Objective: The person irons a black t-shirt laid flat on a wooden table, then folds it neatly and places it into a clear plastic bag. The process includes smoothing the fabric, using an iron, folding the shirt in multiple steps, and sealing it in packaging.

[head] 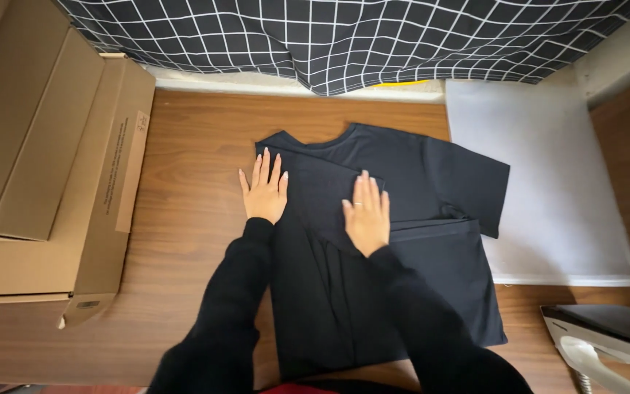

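The fold most likely to spoil here is the one lying under both palms: the black T-shirt (402,219) is thin and slack, so if either hand lifts or slides unevenly the turned-in left side can creep back open or drag a crease across the chest, and the edge running down toward the hem may end up crooked. The wood-grain table (191,146) looks smooth, so the whole garment could also skate sideways under a push, carrying its right sleeve further onto the white sheet (563,182) beside it. The shirt lies flat in the middle of the table, neckline toward the checked cloth (344,36) at the far edge, hem toward the person. The left hand (264,191) rests flat with fingers spread slightly, on the folded left edge near the shoulder, its outer fingers just at the border of fabric and wood. The right hand (366,217) lies flat too, fingers together, pressing the inner edge of the folded panel near the chest. Neither hand grips anything; both only press down. Cardboard boxes (45,168) stand well apart on the left
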